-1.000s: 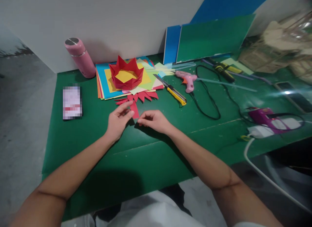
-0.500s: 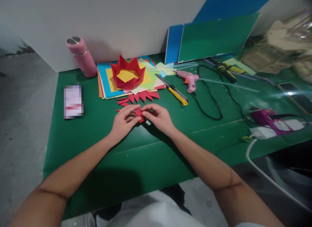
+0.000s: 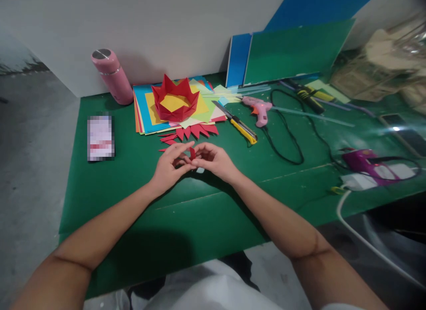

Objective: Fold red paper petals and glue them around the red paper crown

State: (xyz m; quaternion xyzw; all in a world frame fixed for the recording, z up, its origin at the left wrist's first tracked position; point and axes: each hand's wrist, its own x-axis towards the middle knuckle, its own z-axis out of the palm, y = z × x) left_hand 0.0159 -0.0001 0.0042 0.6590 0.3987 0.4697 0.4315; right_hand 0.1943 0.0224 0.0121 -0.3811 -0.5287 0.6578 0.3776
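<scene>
Red paper (image 3: 192,153) is pinched by the left hand (image 3: 168,167) and right hand (image 3: 214,161), a crown (image 3: 175,113) beyond them, a cutter (image 3: 242,130) beyond the right

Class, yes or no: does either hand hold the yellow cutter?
No, the cutter lies on the green table, while the left hand and right hand hold red paper.

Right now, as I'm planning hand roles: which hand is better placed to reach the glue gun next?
Probably the right hand: the pink glue gun lies beyond it, farther right, so the left hand would have to reach across. Both are at the small red paper.
</scene>
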